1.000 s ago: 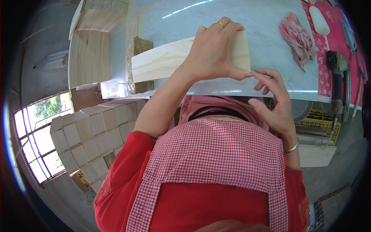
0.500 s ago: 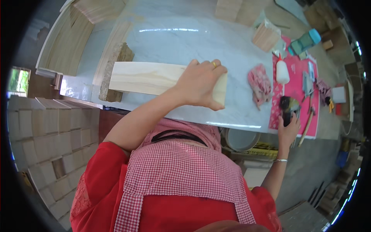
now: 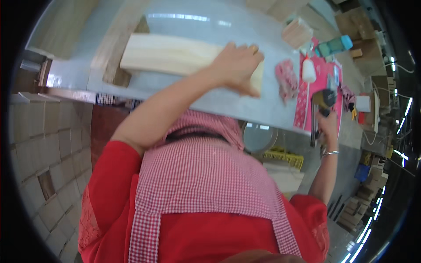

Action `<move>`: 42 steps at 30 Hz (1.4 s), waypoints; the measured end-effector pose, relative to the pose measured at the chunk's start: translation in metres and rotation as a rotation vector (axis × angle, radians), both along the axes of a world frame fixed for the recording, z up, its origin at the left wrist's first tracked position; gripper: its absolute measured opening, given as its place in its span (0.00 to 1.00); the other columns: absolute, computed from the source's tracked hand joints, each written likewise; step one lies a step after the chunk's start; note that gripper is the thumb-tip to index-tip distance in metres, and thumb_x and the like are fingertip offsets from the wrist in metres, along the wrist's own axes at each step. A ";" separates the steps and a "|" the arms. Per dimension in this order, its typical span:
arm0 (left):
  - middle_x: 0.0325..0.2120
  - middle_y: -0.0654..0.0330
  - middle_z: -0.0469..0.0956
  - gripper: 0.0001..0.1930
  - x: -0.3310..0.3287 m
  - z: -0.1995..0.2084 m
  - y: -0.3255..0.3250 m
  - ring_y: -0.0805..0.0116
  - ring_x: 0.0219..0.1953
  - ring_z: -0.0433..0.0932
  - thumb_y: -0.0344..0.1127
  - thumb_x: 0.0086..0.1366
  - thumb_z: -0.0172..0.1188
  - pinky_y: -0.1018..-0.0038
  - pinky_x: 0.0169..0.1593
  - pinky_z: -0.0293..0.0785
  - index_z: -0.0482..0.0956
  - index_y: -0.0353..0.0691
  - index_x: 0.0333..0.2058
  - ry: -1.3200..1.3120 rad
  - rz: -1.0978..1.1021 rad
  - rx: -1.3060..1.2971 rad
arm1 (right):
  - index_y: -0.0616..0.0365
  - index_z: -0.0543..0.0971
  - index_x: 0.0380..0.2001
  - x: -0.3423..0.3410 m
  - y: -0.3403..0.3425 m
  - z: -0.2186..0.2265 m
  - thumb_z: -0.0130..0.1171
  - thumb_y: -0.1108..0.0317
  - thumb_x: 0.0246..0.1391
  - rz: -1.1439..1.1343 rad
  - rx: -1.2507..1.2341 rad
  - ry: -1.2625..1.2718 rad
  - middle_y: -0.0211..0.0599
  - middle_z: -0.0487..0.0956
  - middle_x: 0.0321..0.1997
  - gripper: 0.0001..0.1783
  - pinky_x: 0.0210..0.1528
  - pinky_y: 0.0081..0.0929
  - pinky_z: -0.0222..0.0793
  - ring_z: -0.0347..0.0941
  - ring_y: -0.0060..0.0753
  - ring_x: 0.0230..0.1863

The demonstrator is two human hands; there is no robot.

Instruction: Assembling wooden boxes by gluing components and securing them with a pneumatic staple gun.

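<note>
My left hand [image 3: 237, 68] spans the right end of a pale wooden board [image 3: 169, 53], thumb at the near edge and fingers over the far edge. The board's left end lies by a rough wooden block [image 3: 119, 75] on the bench. Over at the right, my right hand [image 3: 328, 126] is wrapped round a black and brownish nail gun [image 3: 324, 99], held at the bench's near edge by the pink cloth. Its exact underside contact is hidden.
On the pink cloth [image 3: 302, 113] stands a white glue bottle [image 3: 308, 70]; a crumpled pinkish rag [image 3: 287, 81] is beside it. Farther back are a wrapped stack of wood pieces [image 3: 297, 33] and a teal bottle [image 3: 334, 46]. Stacked wooden blocks [image 3: 52, 131] fill the left side.
The nail gun, lying at the cloth in my right hand before, has been turned and raised, its long black part now showing. My left hand keeps its hold on the board. The view has shifted.
</note>
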State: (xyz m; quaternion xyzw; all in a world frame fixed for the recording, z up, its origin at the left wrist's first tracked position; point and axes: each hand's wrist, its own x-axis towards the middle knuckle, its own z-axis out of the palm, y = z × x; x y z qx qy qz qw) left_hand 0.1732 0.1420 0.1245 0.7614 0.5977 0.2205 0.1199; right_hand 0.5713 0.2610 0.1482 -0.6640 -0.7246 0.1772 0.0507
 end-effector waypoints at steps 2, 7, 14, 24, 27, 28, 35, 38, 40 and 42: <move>0.45 0.53 0.75 0.44 0.000 -0.004 0.005 0.55 0.49 0.75 0.59 0.36 0.75 0.59 0.49 0.65 0.74 0.39 0.50 -0.010 -0.004 -0.007 | 0.62 0.77 0.25 -0.028 -0.020 0.033 0.63 0.66 0.52 0.110 -0.104 0.088 0.30 0.75 0.18 0.10 0.20 0.23 0.64 0.73 0.19 0.19; 0.46 0.53 0.75 0.44 -0.001 -0.007 0.001 0.55 0.50 0.75 0.60 0.37 0.75 0.59 0.50 0.66 0.74 0.38 0.50 0.069 -0.024 0.078 | 0.66 0.76 0.44 -0.087 -0.063 0.067 0.71 0.74 0.45 0.441 0.081 0.343 0.38 0.83 0.37 0.21 0.39 0.27 0.75 0.79 0.27 0.36; 0.42 0.47 0.76 0.40 0.022 0.028 -0.027 0.50 0.49 0.74 0.57 0.38 0.75 0.57 0.52 0.67 0.75 0.32 0.45 0.501 0.222 0.139 | 0.67 0.77 0.48 -0.128 -0.085 0.098 0.73 0.74 0.46 0.475 -0.099 0.178 0.41 0.82 0.47 0.25 0.49 0.28 0.76 0.79 0.30 0.47; 0.42 0.46 0.75 0.39 -0.007 0.015 -0.003 0.50 0.49 0.74 0.55 0.37 0.76 0.58 0.51 0.67 0.75 0.31 0.43 0.017 -0.077 -0.030 | 0.67 0.76 0.49 -0.141 -0.082 0.105 0.71 0.75 0.48 0.578 -0.148 0.075 0.41 0.82 0.47 0.25 0.50 0.28 0.75 0.79 0.29 0.47; 0.42 0.46 0.76 0.39 -0.006 0.007 -0.001 0.50 0.48 0.75 0.55 0.37 0.76 0.58 0.51 0.67 0.75 0.31 0.42 0.004 -0.076 0.027 | 0.67 0.75 0.50 -0.136 -0.076 0.099 0.71 0.76 0.48 0.599 -0.132 0.114 0.40 0.82 0.47 0.25 0.50 0.27 0.75 0.78 0.29 0.46; 0.42 0.46 0.76 0.39 -0.006 0.006 -0.001 0.50 0.48 0.75 0.55 0.37 0.76 0.58 0.51 0.67 0.75 0.31 0.42 0.002 -0.075 0.024 | 0.67 0.75 0.50 -0.136 -0.075 0.099 0.71 0.76 0.48 0.600 -0.136 0.113 0.40 0.82 0.47 0.25 0.50 0.27 0.75 0.78 0.29 0.46; 0.41 0.46 0.76 0.38 -0.005 0.014 -0.002 0.50 0.47 0.76 0.55 0.37 0.76 0.58 0.50 0.68 0.75 0.31 0.41 0.019 -0.058 -0.013 | 0.65 0.77 0.46 -0.139 -0.070 0.096 0.74 0.72 0.45 0.598 -0.155 0.199 0.39 0.83 0.45 0.24 0.49 0.28 0.75 0.80 0.30 0.45; 0.42 0.45 0.76 0.38 -0.006 0.022 -0.007 0.51 0.48 0.75 0.55 0.39 0.75 0.57 0.51 0.68 0.75 0.31 0.42 0.033 -0.060 -0.051 | 0.66 0.78 0.47 -0.143 -0.070 0.101 0.72 0.73 0.48 0.632 -0.109 0.148 0.38 0.83 0.46 0.22 0.49 0.27 0.75 0.79 0.28 0.45; 0.43 0.45 0.75 0.38 -0.006 0.020 -0.006 0.51 0.48 0.75 0.55 0.40 0.75 0.56 0.52 0.67 0.75 0.31 0.43 0.043 -0.056 -0.065 | 0.66 0.79 0.47 -0.145 -0.065 0.102 0.71 0.74 0.49 0.653 -0.080 0.124 0.38 0.83 0.46 0.21 0.49 0.26 0.75 0.78 0.26 0.45; 0.43 0.50 0.75 0.40 -0.001 0.005 -0.007 0.55 0.47 0.76 0.59 0.38 0.75 0.61 0.50 0.67 0.75 0.33 0.43 0.091 -0.007 0.037 | 0.66 0.79 0.47 -0.146 -0.054 0.097 0.71 0.72 0.50 0.628 -0.062 0.205 0.37 0.83 0.46 0.21 0.49 0.26 0.74 0.78 0.26 0.45</move>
